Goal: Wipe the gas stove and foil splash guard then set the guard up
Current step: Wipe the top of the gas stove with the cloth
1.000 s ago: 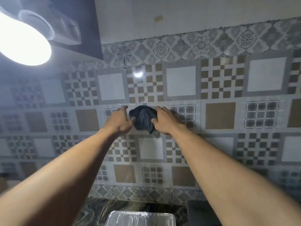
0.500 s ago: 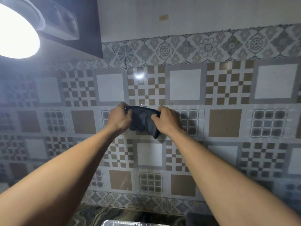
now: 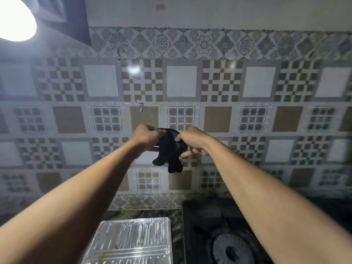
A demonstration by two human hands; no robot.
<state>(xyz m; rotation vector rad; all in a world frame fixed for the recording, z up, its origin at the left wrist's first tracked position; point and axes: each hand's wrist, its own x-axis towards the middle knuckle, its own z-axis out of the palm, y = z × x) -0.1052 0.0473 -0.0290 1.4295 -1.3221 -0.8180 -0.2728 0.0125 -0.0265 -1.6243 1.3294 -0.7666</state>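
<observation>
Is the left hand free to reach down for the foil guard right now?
Probably, once it lets go: the left hand and right hand both grip the cloth. The guard lies flat below, with nothing over it.

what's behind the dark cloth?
Patterned wall tiles. The left hand and right hand hold the dark cloth up before them; the tile patch straight behind it is covered. The metal hook above it shows.
</observation>
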